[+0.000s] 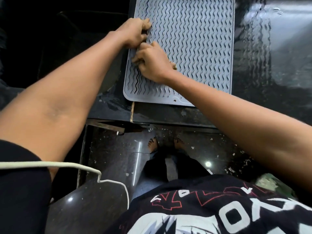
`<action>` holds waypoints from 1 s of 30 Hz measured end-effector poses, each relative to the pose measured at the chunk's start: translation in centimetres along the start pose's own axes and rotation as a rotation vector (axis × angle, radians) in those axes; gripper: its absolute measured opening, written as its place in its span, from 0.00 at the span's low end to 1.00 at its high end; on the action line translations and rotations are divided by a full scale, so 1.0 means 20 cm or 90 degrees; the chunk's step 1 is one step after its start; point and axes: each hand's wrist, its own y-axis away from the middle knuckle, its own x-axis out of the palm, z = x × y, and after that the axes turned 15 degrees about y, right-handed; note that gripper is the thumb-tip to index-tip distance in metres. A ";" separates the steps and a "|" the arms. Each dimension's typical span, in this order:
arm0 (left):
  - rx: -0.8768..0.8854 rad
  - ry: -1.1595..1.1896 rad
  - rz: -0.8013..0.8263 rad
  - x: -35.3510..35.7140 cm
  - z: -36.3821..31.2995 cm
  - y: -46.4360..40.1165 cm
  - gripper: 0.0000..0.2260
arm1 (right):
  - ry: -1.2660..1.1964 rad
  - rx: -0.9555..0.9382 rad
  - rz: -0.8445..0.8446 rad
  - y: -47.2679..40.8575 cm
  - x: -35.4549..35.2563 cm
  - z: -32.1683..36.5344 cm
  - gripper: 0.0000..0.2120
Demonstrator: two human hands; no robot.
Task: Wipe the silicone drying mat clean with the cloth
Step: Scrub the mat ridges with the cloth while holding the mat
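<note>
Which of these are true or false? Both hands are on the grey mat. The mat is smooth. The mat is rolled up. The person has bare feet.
1. Both hands are on the grey mat: true. The left hand and right hand press on the grey mat near its left edge.
2. The mat is smooth: false. It has wavy ridges all over.
3. The mat is rolled up: false. It lies flat on the dark counter.
4. The person has bare feet: true. Bare toes show on the floor.

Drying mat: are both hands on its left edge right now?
Yes, the left hand and right hand both press on the grey drying mat along its left edge.
</note>
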 end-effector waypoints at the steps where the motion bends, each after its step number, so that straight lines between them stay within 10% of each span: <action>1: -0.001 -0.006 -0.009 0.01 -0.01 0.00 0.21 | -0.008 -0.027 0.013 0.06 0.01 0.03 0.14; 9: -0.036 0.054 -0.029 0.02 -0.06 0.07 0.20 | -0.131 -0.151 0.084 0.28 -0.02 0.11 0.11; 13: -0.132 0.166 0.034 0.00 -0.08 0.08 0.09 | -0.110 -0.005 -0.087 0.09 -0.07 0.03 0.12; 19: -0.159 0.262 0.017 -0.04 -0.08 0.12 0.28 | 0.088 -0.023 0.014 0.03 0.00 0.12 0.13; 30: -0.174 0.291 0.011 -0.02 -0.11 0.12 0.36 | -0.212 -0.144 0.107 0.22 -0.09 0.09 0.12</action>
